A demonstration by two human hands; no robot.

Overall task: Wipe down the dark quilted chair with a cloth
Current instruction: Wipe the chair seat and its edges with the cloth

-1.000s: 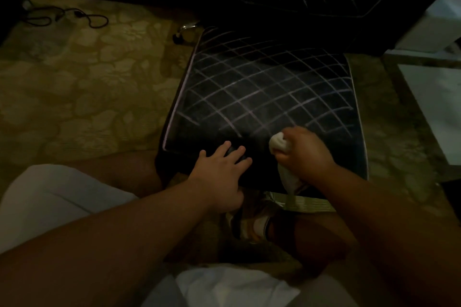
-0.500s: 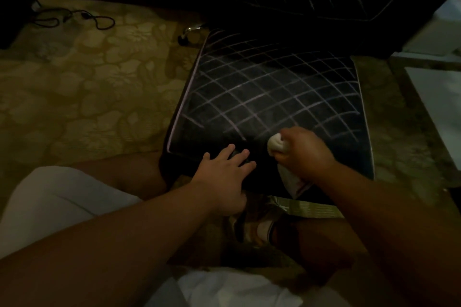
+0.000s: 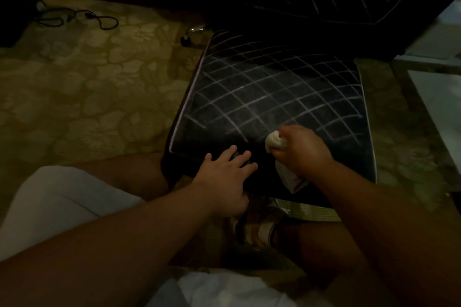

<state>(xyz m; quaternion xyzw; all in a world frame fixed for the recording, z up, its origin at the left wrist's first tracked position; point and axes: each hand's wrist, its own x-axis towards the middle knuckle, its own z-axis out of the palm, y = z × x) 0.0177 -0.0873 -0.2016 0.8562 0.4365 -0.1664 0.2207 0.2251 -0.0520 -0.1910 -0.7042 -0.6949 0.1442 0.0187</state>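
Your right hand [image 3: 303,151] grips the bunched cloth [image 3: 274,141] against the chair seat [image 3: 274,92] at its 6 o'clock edge. Your left hand [image 3: 224,177] rests at 7 o'clock, fingers [image 3: 243,157] straight and spread on the seat's front edge.

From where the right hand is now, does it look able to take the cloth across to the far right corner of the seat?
Probably yes. The right hand grips the cloth near the front edge of the seat, and nothing lies on the quilted surface between it and that corner. The left hand rests clear, to the other side.
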